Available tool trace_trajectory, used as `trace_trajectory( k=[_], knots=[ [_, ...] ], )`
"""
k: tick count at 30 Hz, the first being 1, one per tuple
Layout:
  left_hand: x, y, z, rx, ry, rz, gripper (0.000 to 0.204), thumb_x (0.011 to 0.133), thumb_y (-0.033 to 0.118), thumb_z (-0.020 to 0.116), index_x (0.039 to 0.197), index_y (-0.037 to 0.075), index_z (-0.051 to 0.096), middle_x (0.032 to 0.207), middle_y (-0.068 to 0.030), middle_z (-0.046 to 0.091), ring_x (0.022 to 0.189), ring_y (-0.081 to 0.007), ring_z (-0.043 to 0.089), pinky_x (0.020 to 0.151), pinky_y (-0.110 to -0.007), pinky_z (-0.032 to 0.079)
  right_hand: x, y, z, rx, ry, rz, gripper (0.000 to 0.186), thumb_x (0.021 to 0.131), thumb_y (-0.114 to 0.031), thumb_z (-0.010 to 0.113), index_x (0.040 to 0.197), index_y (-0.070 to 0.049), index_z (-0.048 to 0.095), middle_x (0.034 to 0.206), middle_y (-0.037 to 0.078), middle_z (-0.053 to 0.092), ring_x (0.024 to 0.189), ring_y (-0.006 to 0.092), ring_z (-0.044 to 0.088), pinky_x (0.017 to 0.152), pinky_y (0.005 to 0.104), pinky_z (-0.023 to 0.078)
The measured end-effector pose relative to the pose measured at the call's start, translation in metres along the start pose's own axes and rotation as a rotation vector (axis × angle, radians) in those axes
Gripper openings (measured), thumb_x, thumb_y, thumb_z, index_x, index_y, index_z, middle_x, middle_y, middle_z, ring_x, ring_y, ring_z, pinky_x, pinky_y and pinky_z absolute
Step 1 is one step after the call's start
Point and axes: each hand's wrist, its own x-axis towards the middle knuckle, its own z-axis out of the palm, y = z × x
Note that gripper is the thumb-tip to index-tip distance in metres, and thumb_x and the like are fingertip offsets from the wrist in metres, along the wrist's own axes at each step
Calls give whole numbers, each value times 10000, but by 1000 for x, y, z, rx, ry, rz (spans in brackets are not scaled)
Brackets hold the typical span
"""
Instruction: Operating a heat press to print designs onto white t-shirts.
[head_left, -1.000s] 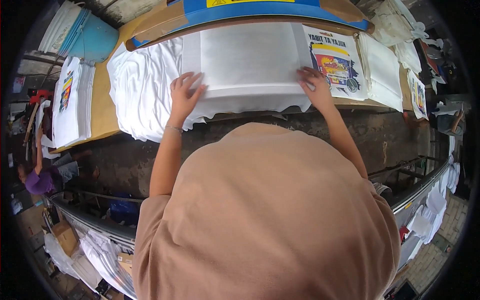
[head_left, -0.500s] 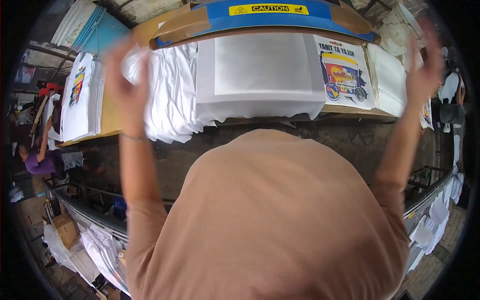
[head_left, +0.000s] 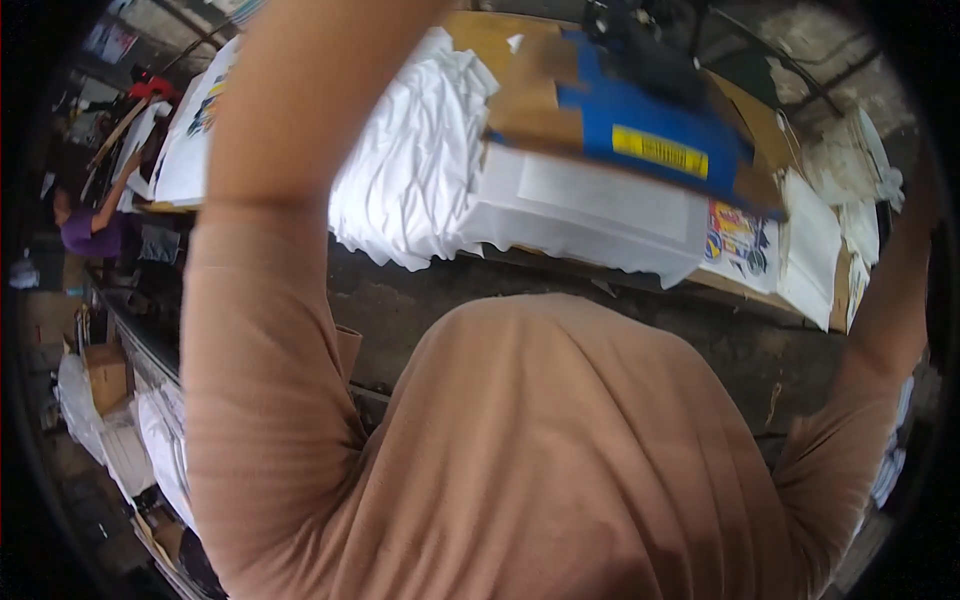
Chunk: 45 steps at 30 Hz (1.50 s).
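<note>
My left arm (head_left: 280,130) is raised across the upper left, and its hand is cut off beyond the top edge. Along the right rim my right arm (head_left: 885,310) reaches up, its hand lost in the dark border. Between the arms sits a press with a blue upper part (head_left: 640,115), patched with brown tape and bearing a yellow warning label. Under it, white cloth (head_left: 590,215) lies spread over the press bed, with a paler rectangle on top. A rumpled heap of white cloth (head_left: 410,165) is beside my left arm. Colour-printed sheets (head_left: 740,240) lie right of the bed.
White sheets (head_left: 808,250) are stacked at the table's right end, near a whitish bucket (head_left: 850,150). More printed white pieces (head_left: 185,150) lie at far left. Another person in purple (head_left: 90,230) works beyond them. Cardboard boxes (head_left: 105,370) and white cloth stand behind me at left.
Both arms have gone up and outward, taking the hands out of sight. The view has tilted, so the press now sits farther right and slanted.
</note>
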Motion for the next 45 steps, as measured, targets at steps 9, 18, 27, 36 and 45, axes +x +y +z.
trace_trajectory(
  k=[9,18,27,36,45],
  knots=[
    [-131,98,199,-111,-365,-75,169,696,149,562,568,101,661,561,-73,606,624,-223,587,1048,-393,294,-12,-46,194,210,-490,158,199,666,-208,657,741,-24,659,725,197,633,713,371,621,624,432,489],
    [-157,119,259,-61,-378,-204,187,733,163,568,605,79,676,676,-79,654,797,-249,611,1085,-437,251,-21,-30,263,117,-286,96,196,707,-256,633,671,-63,631,684,161,641,666,352,627,616,448,489],
    [-279,69,201,-480,19,-661,396,720,265,694,1065,106,582,1055,-77,606,1001,-282,555,852,-430,427,-26,-94,193,430,174,47,278,779,-137,663,998,3,565,963,149,564,857,246,574,725,310,434],
    [-598,29,205,-160,117,-1979,339,761,283,709,916,-8,634,816,-149,655,757,-286,632,704,-354,493,111,-177,310,1574,-287,347,193,896,-154,577,969,25,584,835,82,601,688,125,556,599,248,448],
    [-659,-27,183,-1025,273,-1979,369,835,357,624,975,16,610,940,-90,642,871,-234,600,772,-337,473,244,-230,565,945,195,1052,314,810,-251,688,894,22,558,762,70,576,722,164,564,640,272,451]
  ],
)
